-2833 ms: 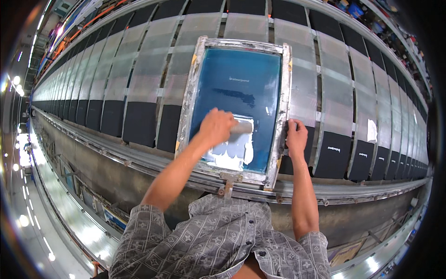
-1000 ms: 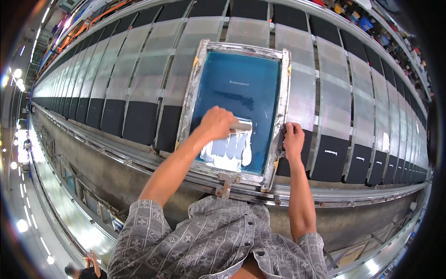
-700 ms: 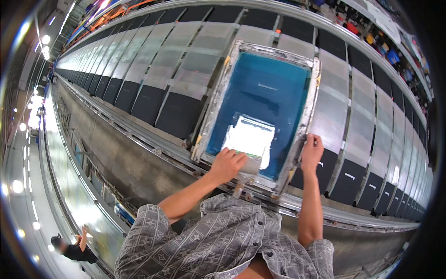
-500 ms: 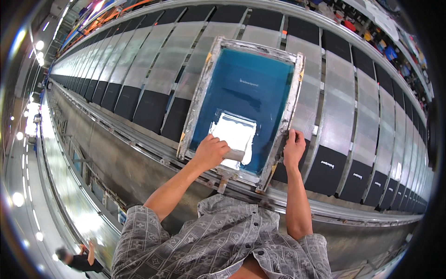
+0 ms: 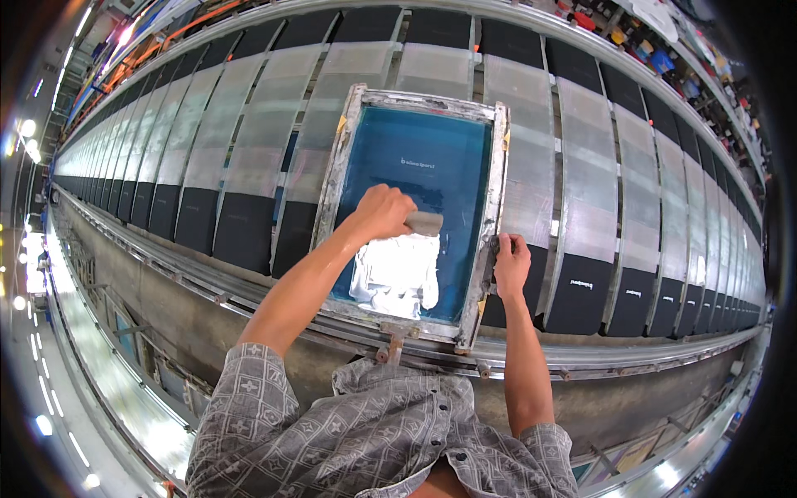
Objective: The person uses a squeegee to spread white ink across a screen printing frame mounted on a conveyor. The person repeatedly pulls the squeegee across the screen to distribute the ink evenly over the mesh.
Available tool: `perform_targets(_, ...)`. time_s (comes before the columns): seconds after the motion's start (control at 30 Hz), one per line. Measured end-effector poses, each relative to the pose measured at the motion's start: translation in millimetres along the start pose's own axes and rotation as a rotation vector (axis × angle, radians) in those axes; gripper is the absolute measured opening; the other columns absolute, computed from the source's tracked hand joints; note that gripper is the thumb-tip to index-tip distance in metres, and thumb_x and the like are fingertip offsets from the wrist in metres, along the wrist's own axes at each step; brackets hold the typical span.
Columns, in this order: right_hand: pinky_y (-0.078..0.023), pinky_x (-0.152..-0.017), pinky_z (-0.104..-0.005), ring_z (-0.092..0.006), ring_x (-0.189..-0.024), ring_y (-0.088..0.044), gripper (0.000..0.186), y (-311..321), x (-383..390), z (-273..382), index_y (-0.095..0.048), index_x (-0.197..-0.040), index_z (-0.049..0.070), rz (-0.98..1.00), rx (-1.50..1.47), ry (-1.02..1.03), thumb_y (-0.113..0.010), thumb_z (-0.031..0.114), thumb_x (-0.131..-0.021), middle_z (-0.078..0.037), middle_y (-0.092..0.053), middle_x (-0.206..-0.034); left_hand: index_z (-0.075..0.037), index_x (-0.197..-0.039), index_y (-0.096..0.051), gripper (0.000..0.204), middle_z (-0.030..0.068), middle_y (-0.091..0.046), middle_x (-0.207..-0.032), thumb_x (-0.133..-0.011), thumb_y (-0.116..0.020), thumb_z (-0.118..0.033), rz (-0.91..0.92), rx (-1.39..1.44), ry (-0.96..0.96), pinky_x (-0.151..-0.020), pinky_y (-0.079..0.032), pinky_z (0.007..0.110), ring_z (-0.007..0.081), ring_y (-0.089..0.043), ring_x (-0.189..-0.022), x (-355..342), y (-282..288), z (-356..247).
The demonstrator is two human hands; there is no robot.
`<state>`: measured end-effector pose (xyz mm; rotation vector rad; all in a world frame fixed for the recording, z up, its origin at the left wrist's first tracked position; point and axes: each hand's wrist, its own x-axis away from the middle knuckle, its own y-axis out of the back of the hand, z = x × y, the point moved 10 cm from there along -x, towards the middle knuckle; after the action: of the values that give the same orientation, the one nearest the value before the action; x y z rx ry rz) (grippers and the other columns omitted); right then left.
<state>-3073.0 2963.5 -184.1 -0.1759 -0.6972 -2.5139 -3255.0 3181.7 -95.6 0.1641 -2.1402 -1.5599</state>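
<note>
A screen-printing frame (image 5: 501,158) with blue mesh (image 5: 461,274) lies across the near side of the long table. My left hand (image 5: 383,212) is closed round a squeegee (image 5: 425,222), which stands over the middle of the mesh. Just below the squeegee spreads a thick patch of white ink (image 5: 394,270), with smears toward the near edge. At the frame's right rail, my right hand (image 5: 512,264) is closed with its fingertips pinched against the edge. A small light print shows in the mesh above the squeegee.
Flat boards (image 5: 515,108) stand in a row along the table, each with black fabric pieces (image 5: 579,290) at its ends. Some pieces on the right bear small white prints. A metal rail (image 5: 573,363) runs along the near edge. Coloured containers (image 5: 662,60) stand at the far right.
My left hand has moved the squeegee away from me, from the near part of the mesh to its middle. The whole view has shifted slightly; my right hand keeps to the frame's right rail.
</note>
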Motion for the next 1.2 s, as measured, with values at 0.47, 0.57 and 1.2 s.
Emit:
perform_targets(0.47, -0.042, -0.061, -0.0311, -0.0115, -0.064, -0.049, 0.028, -3.0, 4.0, -3.9, -0.064, -0.096, -0.002, 0.026, -0.083, -0.027, -0.06, 0.025, -0.095, -0.006, -0.06, -0.07, -0.015, -0.079, -0.072, 0.013, 0.0067, -0.07, -0.076, -0.074, -0.074, -0.026, 0.028, 0.076, -0.094, -0.077, -0.05, 0.038, 0.0252, -0.067, -0.077, 101.9, -43.1, -52.8)
perform_targets(0.57, -0.043, -0.063, -0.0327, -0.0141, -0.065, -0.051, 0.029, -0.8, -1.9, -7.3, -0.064, -0.097, -0.002, -0.001, -0.042, 0.004, -0.06, 0.026, -0.096, -0.007, -0.06, -0.071, -0.016, -0.08, -0.073, 0.013, 0.0058, -0.07, -0.077, -0.075, -0.073, -0.028, 0.01, 0.016, -0.062, -0.078, -0.047, 0.038, 0.025, -0.067, -0.079, 56.4, -15.1, -32.8)
perform_targets(1.2, -0.037, -0.054, -0.0259, -0.0069, -0.06, -0.046, 0.023, -132.0, 63.5, 55.5, -0.063, -0.094, 0.0, 0.089, -0.355, 0.001, -0.06, 0.022, -0.097, 0.001, -0.053, -0.068, -0.011, -0.096, -0.069, 0.031, 0.0001, -0.067, -0.097, -0.065, -0.069, -0.01, -0.299, -0.047, 0.003, -0.082, -0.042, 0.035, 0.0193, -0.061, -0.084, 209.1, -26.3, 65.8)
